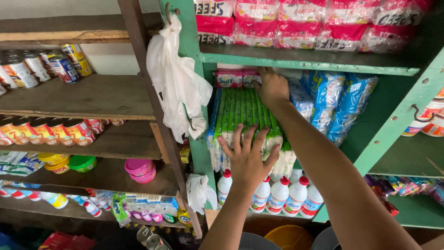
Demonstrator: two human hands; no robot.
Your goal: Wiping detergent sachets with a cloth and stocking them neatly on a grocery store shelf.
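The left hand (248,157) lies flat with fingers spread against the front of a stack of green soap bars (245,115), pressing on it without gripping. The right hand (272,87) reaches higher and deeper into the same compartment, fingers curled over the top back edge of the stack, just beside the pink sachets (236,78) that sit above the bars; whether it grips anything there cannot be told. The stack stands upright on edge in the middle compartment of a green shelf (305,60), leaning slightly, with blue packets (337,104) just to its right, touching the right forearm.

Below the stack, a row of white bottles (277,194) with red caps stands on the next level down. Above, red and white packs (314,23) fill the top level. White plastic bags (178,78) hang from a hook on the green post to the left of the stack.

Further left, a wooden rack (92,99) holds cans (41,67) lying on their sides on two levels, and lower down yellow, green and pink tubs (138,169).
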